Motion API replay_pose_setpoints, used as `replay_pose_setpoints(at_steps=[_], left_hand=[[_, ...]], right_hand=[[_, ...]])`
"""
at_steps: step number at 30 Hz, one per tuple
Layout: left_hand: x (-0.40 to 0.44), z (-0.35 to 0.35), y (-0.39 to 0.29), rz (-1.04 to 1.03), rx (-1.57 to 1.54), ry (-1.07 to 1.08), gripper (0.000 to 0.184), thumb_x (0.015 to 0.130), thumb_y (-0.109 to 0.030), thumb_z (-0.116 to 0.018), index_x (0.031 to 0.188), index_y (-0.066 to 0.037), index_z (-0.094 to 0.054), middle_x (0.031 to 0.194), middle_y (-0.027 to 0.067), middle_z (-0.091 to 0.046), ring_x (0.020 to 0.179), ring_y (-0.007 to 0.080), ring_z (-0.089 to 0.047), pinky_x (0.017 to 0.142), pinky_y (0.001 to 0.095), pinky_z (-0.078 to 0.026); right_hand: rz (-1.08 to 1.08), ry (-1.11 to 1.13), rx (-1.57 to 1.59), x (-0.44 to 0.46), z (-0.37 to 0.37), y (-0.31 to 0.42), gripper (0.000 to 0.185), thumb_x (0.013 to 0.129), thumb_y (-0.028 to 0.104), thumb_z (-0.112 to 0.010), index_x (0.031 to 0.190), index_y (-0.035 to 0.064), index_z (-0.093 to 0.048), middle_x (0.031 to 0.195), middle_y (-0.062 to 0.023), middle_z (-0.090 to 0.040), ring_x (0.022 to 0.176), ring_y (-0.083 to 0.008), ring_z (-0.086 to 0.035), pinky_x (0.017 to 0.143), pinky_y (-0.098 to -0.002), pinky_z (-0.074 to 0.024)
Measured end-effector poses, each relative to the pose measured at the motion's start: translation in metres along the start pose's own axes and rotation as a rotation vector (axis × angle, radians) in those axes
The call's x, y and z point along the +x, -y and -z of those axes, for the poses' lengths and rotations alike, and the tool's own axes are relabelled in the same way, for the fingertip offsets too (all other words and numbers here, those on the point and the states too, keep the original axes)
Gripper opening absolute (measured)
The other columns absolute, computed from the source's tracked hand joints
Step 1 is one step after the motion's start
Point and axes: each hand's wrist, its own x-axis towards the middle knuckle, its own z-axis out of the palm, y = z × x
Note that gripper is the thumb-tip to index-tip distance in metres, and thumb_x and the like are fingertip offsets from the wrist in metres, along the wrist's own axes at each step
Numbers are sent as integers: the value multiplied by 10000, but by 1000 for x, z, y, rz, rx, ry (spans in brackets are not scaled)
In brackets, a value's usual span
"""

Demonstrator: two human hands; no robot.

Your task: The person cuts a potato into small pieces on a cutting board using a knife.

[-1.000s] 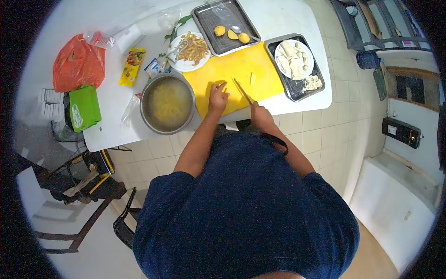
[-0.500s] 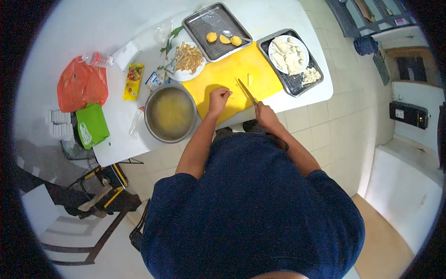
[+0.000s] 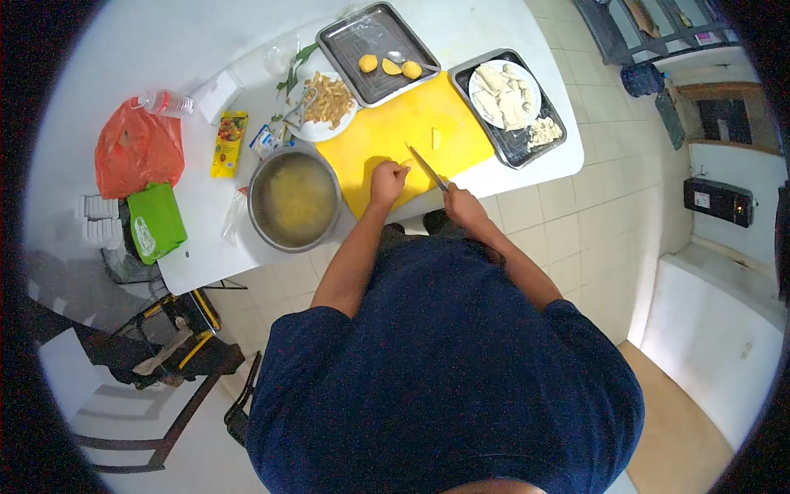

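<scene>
My right hand (image 3: 466, 207) is closed round the handle of a kitchen knife (image 3: 426, 167), its blade pointing away and to the left, low over the yellow cutting board (image 3: 366, 136). Just left of the blade, my left hand (image 3: 388, 183) rests at the board with its fingers curled together. Whatever those fingers hold is too small to make out; a thin yellow sliver seems to lie by the fingertips. Beyond the knife sits a small cut yellow piece (image 3: 436, 138), which looks like peeled potato.
Left of the board stand a metal pot (image 3: 255, 198) of cloudy water with yellow pieces and a plate of cut strips (image 3: 331, 102). Behind is a metal tray (image 3: 362, 41) with yellow pieces and a spoon; right, a dark tray (image 3: 514, 156) bears a white plate (image 3: 474, 86).
The knife has moved slightly left and nearer to me, closing in on my left hand. The whole view has shifted a little; the yellow piece stays on the board.
</scene>
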Motion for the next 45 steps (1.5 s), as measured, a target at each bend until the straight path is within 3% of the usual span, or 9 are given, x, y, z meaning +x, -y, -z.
replay_pose_setpoints(at_steps=[4,7,10,19,22,26,29,35,45], left_hand=[[-2,-1,-11,54,-64,-51,156,727,-105,-733,823,5,-676,634,146,-594,629,289,-614,566,378,-476],[-2,-10,-14,59,-321,-269,244,753,-88,-705,970,11,-655,630,148,-618,647,243,-649,594,332,-507],[1,-11,-14,117,-291,-134,324,767,-66,-684,1076,11,-620,694,161,-658,655,210,-666,611,302,-524],[5,-37,-14,338,-400,-107,320,789,-41,-675,1091,-5,-577,796,172,-689,675,188,-679,582,297,-526],[6,-33,-11,299,-408,-102,324,778,-12,-659,1090,1,-574,758,162,-679,659,227,-671,613,302,-527],[18,-4,-17,-177,4,-137,282,764,7,-636,1044,2,-602,866,168,-650,760,291,-636,680,340,-516],[28,24,-37,-349,62,-35,234,745,10,-622,976,-17,-649,990,174,-610,947,328,-581,809,392,-485],[57,25,-15,-534,384,322,155,749,-80,-507,771,-42,-656,862,111,-612,914,306,-570,801,381,-483],[64,26,-19,-514,510,369,127,719,-61,-521,718,-63,-648,827,89,-619,906,276,-578,767,374,-505]], right_hand=[[-28,8,40,2,1,0,285,932,239,-437,956,-38,-504,744,-317,-599,730,-496,-587,681,-572,-454],[-38,6,60,0,-3,-3,298,932,248,-431,970,-38,-504,763,-322,-600,755,-498,-588,706,-574,-456],[-22,25,70,0,-5,-2,310,930,251,-409,995,-37,-504,785,-315,-612,774,-492,-601,720,-569,-476],[-9,59,-140,3,-13,2,262,904,170,-397,1015,-40,-508,761,-259,-641,692,-418,-649,627,-521,-526],[-30,104,-220,-2,-7,6,250,883,145,-426,1038,-37,-499,782,-246,-650,710,-398,-659,628,-507,-532],[-69,146,-269,-3,2,13,253,869,122,-441,1072,-25,-479,822,-235,-658,747,-382,-666,642,-496,-536],[-91,167,-271,-4,6,18,253,868,116,-440,1083,-13,-469,840,-233,-658,772,-381,-667,659,-492,-538],[-74,161,-316,-1,3,15,231,875,113,-430,1075,4,-471,851,-230,-659,781,-374,-668,653,-484,-542],[-9,121,-344,-2,1,10,219,875,130,-429,1052,8,-471,836,-211,-658,753,-366,-671,629,-469,-550]])
